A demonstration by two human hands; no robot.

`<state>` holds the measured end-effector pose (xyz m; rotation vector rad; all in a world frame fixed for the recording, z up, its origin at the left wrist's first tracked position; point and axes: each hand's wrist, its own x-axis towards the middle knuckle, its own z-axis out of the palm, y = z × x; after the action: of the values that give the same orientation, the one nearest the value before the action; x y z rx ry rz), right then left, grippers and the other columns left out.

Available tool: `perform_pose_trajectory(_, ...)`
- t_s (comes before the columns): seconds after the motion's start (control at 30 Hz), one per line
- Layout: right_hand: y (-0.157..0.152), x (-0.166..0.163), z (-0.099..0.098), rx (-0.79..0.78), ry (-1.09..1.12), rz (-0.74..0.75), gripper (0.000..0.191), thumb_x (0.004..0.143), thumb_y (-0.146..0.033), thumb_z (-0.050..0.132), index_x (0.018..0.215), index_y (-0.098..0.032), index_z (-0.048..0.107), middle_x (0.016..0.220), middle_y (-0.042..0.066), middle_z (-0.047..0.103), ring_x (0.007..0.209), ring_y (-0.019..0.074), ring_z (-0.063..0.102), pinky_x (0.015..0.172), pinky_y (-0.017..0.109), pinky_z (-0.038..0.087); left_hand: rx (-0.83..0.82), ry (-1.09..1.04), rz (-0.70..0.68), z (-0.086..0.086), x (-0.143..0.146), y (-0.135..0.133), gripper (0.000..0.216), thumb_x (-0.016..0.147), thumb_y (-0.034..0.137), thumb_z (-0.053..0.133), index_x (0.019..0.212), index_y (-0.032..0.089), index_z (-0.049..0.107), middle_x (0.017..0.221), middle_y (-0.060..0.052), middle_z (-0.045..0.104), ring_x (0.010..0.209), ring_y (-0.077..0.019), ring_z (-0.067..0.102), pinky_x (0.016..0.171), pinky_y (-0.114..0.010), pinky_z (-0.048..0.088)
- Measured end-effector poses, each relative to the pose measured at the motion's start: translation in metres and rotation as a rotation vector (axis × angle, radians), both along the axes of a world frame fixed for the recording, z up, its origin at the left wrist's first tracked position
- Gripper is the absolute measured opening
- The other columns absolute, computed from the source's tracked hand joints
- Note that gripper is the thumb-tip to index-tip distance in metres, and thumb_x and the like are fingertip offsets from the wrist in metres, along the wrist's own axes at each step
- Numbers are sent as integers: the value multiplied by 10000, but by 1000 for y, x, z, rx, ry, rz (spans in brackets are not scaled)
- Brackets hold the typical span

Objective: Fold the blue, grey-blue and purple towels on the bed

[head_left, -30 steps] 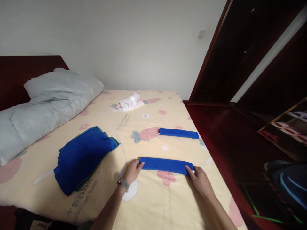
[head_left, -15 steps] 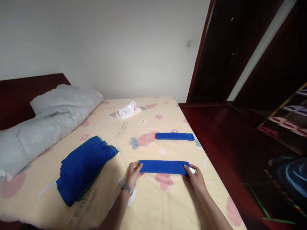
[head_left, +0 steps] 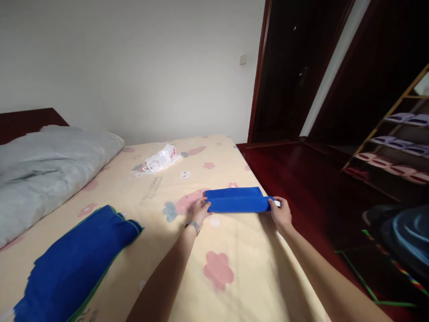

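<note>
A folded blue towel strip [head_left: 237, 205] lies across the yellow patterned bedsheet [head_left: 241, 268], right against a second folded blue strip [head_left: 234, 192] just behind it. My left hand [head_left: 200, 209] pinches the near strip's left end, a watch on its wrist. My right hand [head_left: 280, 211] grips the strip's right end by the bed's right edge. A pile of unfolded blue towels with green trim [head_left: 73, 264] sits at the lower left, well away from both hands.
A grey pillow or quilt [head_left: 43, 170] lies along the left by the dark headboard. A white plastic bag [head_left: 161, 157] rests at the far end of the bed. Dark red floor, a door and a shoe rack [head_left: 395, 143] are on the right.
Both hands have carried the near folded strip away from me and set it beside the far strip. The camera has moved forward and turned right.
</note>
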<state>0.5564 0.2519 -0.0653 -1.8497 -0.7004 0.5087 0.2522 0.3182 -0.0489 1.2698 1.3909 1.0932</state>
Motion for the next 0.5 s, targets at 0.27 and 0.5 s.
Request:
perform_pose_trajectory(0.27,24,-3,-23,-209,-240,86,514,891,-604,476,1254,-257,588,1035,99,687,999,311,612,928,445,401,164,314,161,-41,3,15,195,915,228,631,1109,215,648,988,-72,744,928,-203,712,860,-322,537)
perform_pose_trajectory(0.5,19,-18,-13,-195,-359,49,591,949,-602,353,1377,-230,520,1301,164,600,1193,378,532,1016,534,356,308,497,167,-47,9,11,311,998,336,479,1241,194,609,1208,-150,679,1198,-284,603,1046,-440,452)
